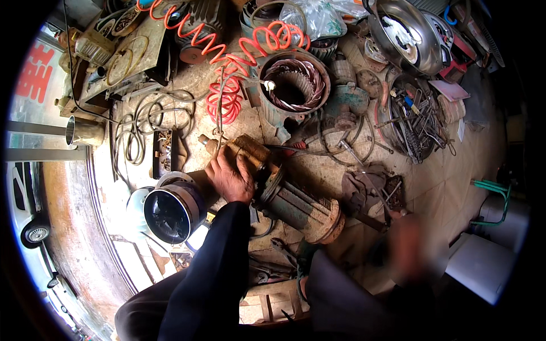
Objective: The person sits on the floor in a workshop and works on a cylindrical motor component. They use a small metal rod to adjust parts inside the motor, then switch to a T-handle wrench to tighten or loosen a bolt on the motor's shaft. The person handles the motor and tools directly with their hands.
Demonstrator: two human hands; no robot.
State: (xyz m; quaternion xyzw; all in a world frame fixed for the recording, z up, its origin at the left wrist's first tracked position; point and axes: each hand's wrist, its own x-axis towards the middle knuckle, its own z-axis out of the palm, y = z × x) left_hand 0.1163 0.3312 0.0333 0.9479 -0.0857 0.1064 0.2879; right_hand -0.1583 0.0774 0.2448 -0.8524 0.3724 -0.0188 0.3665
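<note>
A rusty, ribbed electric motor (pixel 304 210) with a worn brownish housing and a stub shaft at its far left end lies slantwise on the floor before me. My left hand (pixel 230 176) is closed on that far left end, fingers bent over the housing. A thin rod (pixel 219 128) runs down to its fingertips; whether the hand grips it is unclear. My right hand (pixel 410 244) is at the right, smeared, its fingers indistinct. A long thin metal tool with a crosswise head (pixel 367 176) reaches toward it, over a dark rag (pixel 364 187). Whether the hand holds the tool cannot be made out.
Beyond the motor stands an open stator with windings (pixel 296 85), under a coiled red hose (pixel 224 102). Loose tools crowd a round tray (pixel 380 122) at the right. A dark-lined pot (pixel 170 216) stands left of my arm; a metal basin (pixel 406 37) sits far right.
</note>
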